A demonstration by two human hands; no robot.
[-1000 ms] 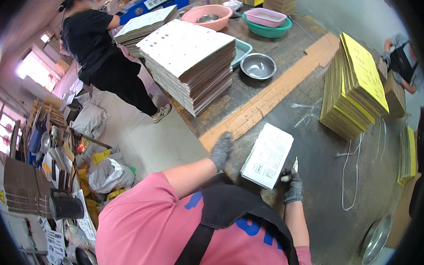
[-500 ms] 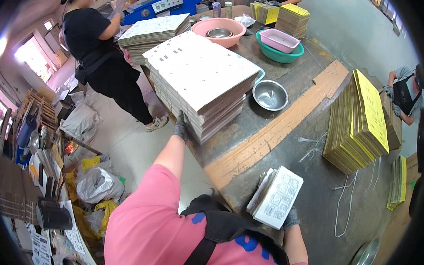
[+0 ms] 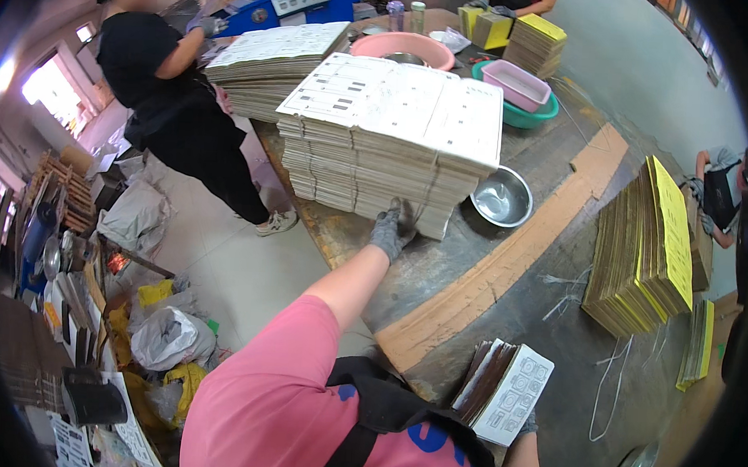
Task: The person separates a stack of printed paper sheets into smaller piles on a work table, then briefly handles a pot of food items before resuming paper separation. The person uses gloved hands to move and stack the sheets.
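Note:
A tall stack of printed white sheets or boards, layered grey-white along its sides, stands on the dark work table. Against the lower part of its near side rests my grey-gloved left hand, palm to the edges, with fingers extended and thumb apart. Low at the table's near edge, my gloved right hand grips a small bundle of printed cards with brown and white layers. Most of its fingers are hidden behind the bundle.
A steel bowl sits beside the stack; pink and green basins stand behind. Yellow-topped board stacks and loose white string lie to the right. A cardboard strip crosses the table. A co-worker stands far left.
The big stack has turned, so its near side faces me more. My left hand has moved right along with it. The card bundle in my right hand has come nearer and tilted.

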